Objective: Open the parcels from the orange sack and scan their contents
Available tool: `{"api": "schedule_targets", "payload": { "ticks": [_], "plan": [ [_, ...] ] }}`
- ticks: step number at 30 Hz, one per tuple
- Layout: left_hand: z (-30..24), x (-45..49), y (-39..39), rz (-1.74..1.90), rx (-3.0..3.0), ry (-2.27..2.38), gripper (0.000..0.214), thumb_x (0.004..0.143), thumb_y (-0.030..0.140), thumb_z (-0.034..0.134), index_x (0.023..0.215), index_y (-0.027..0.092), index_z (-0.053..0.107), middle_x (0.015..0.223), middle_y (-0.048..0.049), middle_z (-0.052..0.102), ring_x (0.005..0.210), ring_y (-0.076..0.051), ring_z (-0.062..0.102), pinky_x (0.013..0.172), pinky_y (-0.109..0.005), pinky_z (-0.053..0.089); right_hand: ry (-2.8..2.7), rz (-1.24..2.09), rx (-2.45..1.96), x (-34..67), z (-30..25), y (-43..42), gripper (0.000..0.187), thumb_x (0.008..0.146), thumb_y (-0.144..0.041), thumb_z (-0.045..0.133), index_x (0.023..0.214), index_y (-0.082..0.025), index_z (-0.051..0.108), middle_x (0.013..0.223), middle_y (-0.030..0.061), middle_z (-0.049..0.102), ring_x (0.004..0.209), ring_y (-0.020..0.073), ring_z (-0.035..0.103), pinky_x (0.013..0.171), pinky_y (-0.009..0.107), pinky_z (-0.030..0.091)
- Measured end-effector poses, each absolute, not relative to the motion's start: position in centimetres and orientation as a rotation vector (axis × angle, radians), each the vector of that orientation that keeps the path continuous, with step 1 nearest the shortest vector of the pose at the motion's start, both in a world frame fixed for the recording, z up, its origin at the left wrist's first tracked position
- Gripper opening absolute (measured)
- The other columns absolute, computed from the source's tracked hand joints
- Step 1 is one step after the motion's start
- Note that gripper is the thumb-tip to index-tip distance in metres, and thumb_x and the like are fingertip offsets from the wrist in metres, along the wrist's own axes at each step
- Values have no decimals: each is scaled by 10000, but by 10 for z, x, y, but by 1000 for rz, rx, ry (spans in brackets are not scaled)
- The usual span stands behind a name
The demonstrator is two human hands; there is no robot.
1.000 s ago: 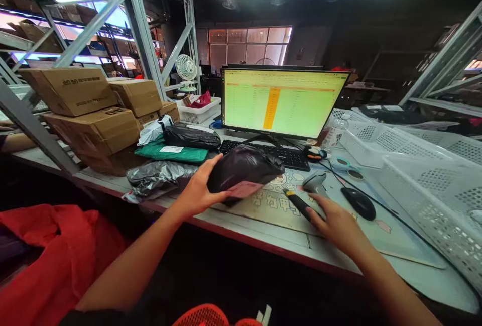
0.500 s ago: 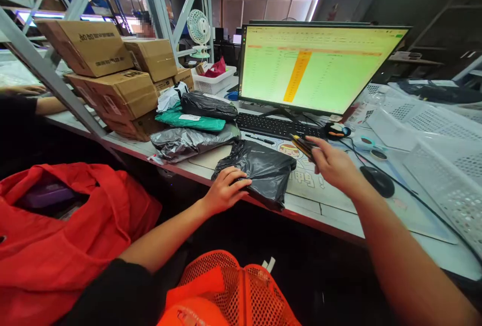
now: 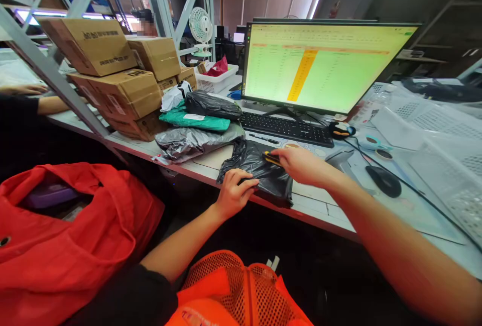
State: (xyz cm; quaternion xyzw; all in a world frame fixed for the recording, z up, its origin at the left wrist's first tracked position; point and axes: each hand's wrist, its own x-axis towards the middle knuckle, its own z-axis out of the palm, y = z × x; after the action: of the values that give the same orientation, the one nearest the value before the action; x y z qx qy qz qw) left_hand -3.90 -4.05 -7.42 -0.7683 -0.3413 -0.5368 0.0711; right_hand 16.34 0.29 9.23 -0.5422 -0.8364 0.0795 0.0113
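A black plastic parcel (image 3: 273, 183) lies flat at the front edge of the desk. My left hand (image 3: 234, 194) holds its near left side, fingers bent over the top. My right hand (image 3: 301, 166) is closed around a yellow-and-black utility knife (image 3: 273, 158), whose front end is over the parcel's upper part. Whether the blade touches the plastic is not clear. Just left of the black parcel sits a grey plastic parcel (image 3: 196, 142), with a green parcel (image 3: 205, 121) and a dark parcel (image 3: 213, 105) stacked on it.
Cardboard boxes (image 3: 124, 92) are piled at the left. Behind the parcel stand a keyboard (image 3: 286, 127) and a monitor (image 3: 320, 70). A mouse (image 3: 383, 181) and white baskets (image 3: 444, 160) are on the right. A red bag (image 3: 75, 265) is at lower left; another person's arm (image 3: 52, 105) shows beyond.
My right hand has moved left with the utility knife, from beside the parcel to over it. My left hand stays on the parcel. The view has shifted slightly.
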Motion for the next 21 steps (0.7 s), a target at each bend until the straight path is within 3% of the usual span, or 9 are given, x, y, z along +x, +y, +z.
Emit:
{"api": "schedule_targets", "payload": {
  "ticks": [3, 6, 9, 12, 15, 21],
  "plan": [
    [-76, -38, -39, -1620, -2326, -1015, 179, 943, 178, 690, 1112, 229, 725, 1085, -69, 698, 1086, -233, 582, 991, -425, 523, -2601, 387, -1650, 217, 97, -43, 472, 996, -267, 376, 1294, -224, 739, 1199, 89, 764, 1034, 259, 737, 902, 340, 575],
    [-75, -34, -42, -1632, -2329, -1026, 174, 940, 185, 699, 1105, 236, 727, 1060, -64, 705, 1047, -232, 594, 956, -418, 523, -2564, 547, -1700, 282, 92, -70, 448, 1002, -397, 406, 1237, -300, 774, 1045, 66, 790, 858, 254, 753, 733, 322, 597],
    [-61, -26, -50, -1554, -2386, -1072, 143, 956, 206, 680, 1088, 223, 731, 1030, -66, 720, 1007, -234, 617, 916, -410, 516, -2291, 275, -1997, 322, 68, -70, 531, 1014, -427, 348, 1368, -254, 704, 889, 109, 770, 656, 263, 705, 561, 346, 537],
    [-28, -24, -54, -1327, -2631, -1147, 162, 987, 288, 648, 1104, 206, 725, 1025, -67, 742, 967, -236, 653, 864, -393, 525, -2081, -126, -2160, 321, 29, -57, 560, 1023, -374, 331, 1498, -215, 583, 1066, 157, 743, 800, 304, 715, 666, 393, 545],
    [6, -27, -36, -1238, -2877, -1226, 237, 1017, 338, 601, 1193, 212, 699, 1073, -49, 759, 926, -203, 696, 843, -346, 546, -2104, -235, -2218, 301, -9, -47, 555, 1041, -343, 317, 1529, -206, 543, 1149, 184, 682, 944, 329, 691, 768, 426, 547],
    [11, -17, 26, -972, -3064, -976, 295, 955, 343, 700, 1218, 211, 707, 1296, -98, 693, 1227, -274, 627, 1066, -429, 499, -2087, -284, -1977, 288, -18, -24, 497, 1003, -354, 427, 1374, -106, 646, 1198, 220, 642, 1101, 363, 614, 960, 494, 507]
  ]
}}
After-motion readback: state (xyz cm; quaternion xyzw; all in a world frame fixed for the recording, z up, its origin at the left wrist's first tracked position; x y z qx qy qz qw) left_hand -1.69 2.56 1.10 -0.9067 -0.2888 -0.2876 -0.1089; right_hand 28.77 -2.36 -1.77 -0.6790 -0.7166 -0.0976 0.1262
